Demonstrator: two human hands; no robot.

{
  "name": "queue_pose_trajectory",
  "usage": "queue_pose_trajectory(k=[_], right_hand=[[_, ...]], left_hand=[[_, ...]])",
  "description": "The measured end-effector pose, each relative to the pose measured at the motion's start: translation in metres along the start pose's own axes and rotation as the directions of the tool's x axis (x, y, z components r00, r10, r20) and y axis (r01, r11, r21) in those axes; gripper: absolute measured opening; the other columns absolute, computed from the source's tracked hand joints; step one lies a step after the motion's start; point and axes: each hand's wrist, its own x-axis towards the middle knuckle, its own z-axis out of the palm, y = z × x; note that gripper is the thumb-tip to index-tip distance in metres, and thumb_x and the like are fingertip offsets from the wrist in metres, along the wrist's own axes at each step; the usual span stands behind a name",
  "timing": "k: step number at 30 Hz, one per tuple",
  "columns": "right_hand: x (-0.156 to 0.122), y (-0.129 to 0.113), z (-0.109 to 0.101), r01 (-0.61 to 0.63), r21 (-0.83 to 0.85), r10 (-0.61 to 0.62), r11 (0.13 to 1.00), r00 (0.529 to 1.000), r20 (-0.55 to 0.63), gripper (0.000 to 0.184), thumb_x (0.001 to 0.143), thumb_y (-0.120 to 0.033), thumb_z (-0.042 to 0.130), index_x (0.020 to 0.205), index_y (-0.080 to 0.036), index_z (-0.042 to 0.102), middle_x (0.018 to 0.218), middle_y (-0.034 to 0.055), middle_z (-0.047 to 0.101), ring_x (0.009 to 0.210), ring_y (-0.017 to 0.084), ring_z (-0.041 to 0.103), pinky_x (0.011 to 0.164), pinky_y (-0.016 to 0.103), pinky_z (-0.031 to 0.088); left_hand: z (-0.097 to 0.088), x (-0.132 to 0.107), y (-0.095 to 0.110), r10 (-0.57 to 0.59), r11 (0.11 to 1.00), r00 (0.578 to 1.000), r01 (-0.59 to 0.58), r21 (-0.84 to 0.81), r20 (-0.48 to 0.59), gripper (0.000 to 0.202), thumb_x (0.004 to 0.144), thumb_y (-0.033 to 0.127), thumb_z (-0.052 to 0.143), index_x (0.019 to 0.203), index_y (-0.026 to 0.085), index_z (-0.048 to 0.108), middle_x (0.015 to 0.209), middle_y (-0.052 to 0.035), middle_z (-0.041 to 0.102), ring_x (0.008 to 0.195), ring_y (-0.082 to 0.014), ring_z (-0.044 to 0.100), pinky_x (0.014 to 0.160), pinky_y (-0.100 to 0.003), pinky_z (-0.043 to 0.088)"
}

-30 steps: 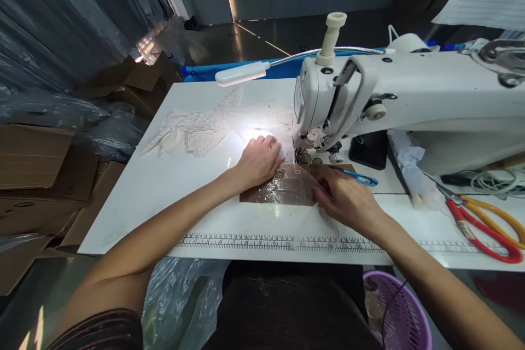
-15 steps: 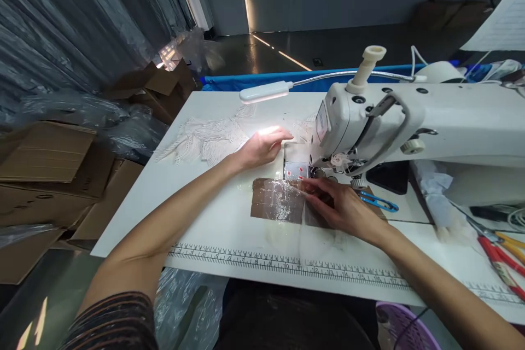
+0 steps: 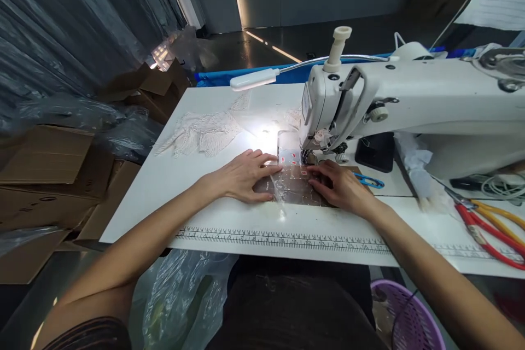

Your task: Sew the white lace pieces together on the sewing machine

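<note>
A thin sheer fabric (image 3: 280, 192) lies over a brown plate (image 3: 301, 197) in front of the sewing machine's (image 3: 324, 95) needle area. My left hand (image 3: 246, 176) rests flat at the plate's left side, fingers spread, its fingertips on the fabric. On the other side, my right hand (image 3: 342, 187) has its fingers curled and its thumb and index at the fabric near the presser foot; the fabric's edge there is hard to make out. A metal plate with red marks (image 3: 289, 156) shows just beyond the fingertips.
White lace pieces (image 3: 211, 130) lie at the left back under a lamp (image 3: 254, 79). Blue thread snips (image 3: 369, 180) sit right of my right hand, with red-handled scissors (image 3: 478, 232) farther right. A printed ruler (image 3: 283, 239) runs along the front edge. Cardboard boxes (image 3: 49, 167) stand at left.
My left hand has come down from beside the lamp-lit area onto the fabric and spread its fingers. The fabric's loose end no longer hangs toward the ruler. The view has shifted slightly.
</note>
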Motion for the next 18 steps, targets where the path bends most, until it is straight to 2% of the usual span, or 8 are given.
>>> queue_pose_trajectory(k=[3, 6, 8, 11, 14, 18], right_hand=[[-0.002, -0.001, 0.001, 0.001, 0.047, 0.001, 0.999, 1.0, -0.028, 0.033, 0.092, -0.034, 0.052, 0.117, -0.017, 0.064, 0.084, 0.0076, 0.066, 0.073, 0.02, 0.061, 0.07, 0.035, 0.05], [-0.003, -0.001, 0.0, -0.02, 0.088, 0.024, 0.996, 0.998, -0.051, 0.032, 0.092, -0.035, 0.051, 0.115, -0.019, 0.066, 0.087, 0.0078, 0.067, 0.074, 0.02, 0.062, 0.069, 0.034, 0.05], [-0.004, 0.0, 0.001, -0.046, 0.105, 0.054, 0.993, 0.996, -0.076, 0.032, 0.092, -0.035, 0.049, 0.115, -0.02, 0.066, 0.088, 0.0076, 0.068, 0.074, 0.02, 0.063, 0.068, 0.034, 0.05], [-0.006, 0.001, 0.002, -0.076, 0.125, 0.088, 0.989, 0.992, -0.089, 0.032, 0.092, -0.034, 0.048, 0.115, -0.021, 0.067, 0.085, 0.0067, 0.068, 0.07, 0.02, 0.062, 0.065, 0.033, 0.05], [-0.006, 0.001, 0.002, -0.09, 0.141, 0.102, 0.986, 0.991, -0.082, 0.033, 0.092, -0.033, 0.048, 0.115, -0.021, 0.068, 0.082, 0.0061, 0.069, 0.067, 0.019, 0.062, 0.063, 0.033, 0.05], [-0.007, 0.003, 0.003, -0.096, 0.162, 0.109, 0.982, 0.991, -0.075, 0.033, 0.092, -0.034, 0.048, 0.115, -0.022, 0.068, 0.092, 0.0077, 0.071, 0.079, 0.021, 0.066, 0.07, 0.035, 0.052]], left_hand=[[-0.006, 0.0, -0.003, 0.004, 0.999, 0.997, -0.007, -0.043, -0.08, 0.056, 0.087, 0.052, 0.06, 0.134, 0.024, 0.052, 0.138, -0.0115, 0.052, 0.113, -0.0257, 0.055, 0.094, -0.042, 0.043], [-0.003, 0.013, -0.005, 0.01, 0.994, 0.977, -0.032, -0.101, -0.212, 0.033, 0.094, 0.042, 0.053, 0.116, 0.021, 0.065, 0.121, -0.0096, 0.065, 0.099, -0.0205, 0.062, 0.087, -0.038, 0.047], [0.0, 0.024, -0.008, 0.028, 0.987, 0.966, -0.068, -0.148, -0.256, 0.025, 0.095, 0.035, 0.052, 0.105, 0.021, 0.07, 0.11, -0.007, 0.07, 0.092, -0.0179, 0.064, 0.084, -0.036, 0.047], [0.007, 0.039, -0.016, 0.085, 0.967, 0.971, -0.135, -0.216, -0.224, 0.016, 0.091, 0.031, 0.061, 0.099, 0.025, 0.072, 0.104, -0.0035, 0.071, 0.09, -0.0157, 0.064, 0.085, -0.034, 0.047], [0.016, 0.046, -0.023, 0.099, 0.965, 0.977, -0.14, -0.223, -0.186, 0.015, 0.086, 0.03, 0.069, 0.099, 0.026, 0.073, 0.101, -0.0032, 0.07, 0.089, -0.0149, 0.063, 0.085, -0.032, 0.046], [0.025, 0.046, -0.024, 0.073, 0.975, 0.97, -0.118, -0.187, -0.233, 0.012, 0.09, 0.031, 0.064, 0.093, 0.025, 0.073, 0.098, -0.0039, 0.068, 0.086, -0.0144, 0.061, 0.084, -0.032, 0.044]])
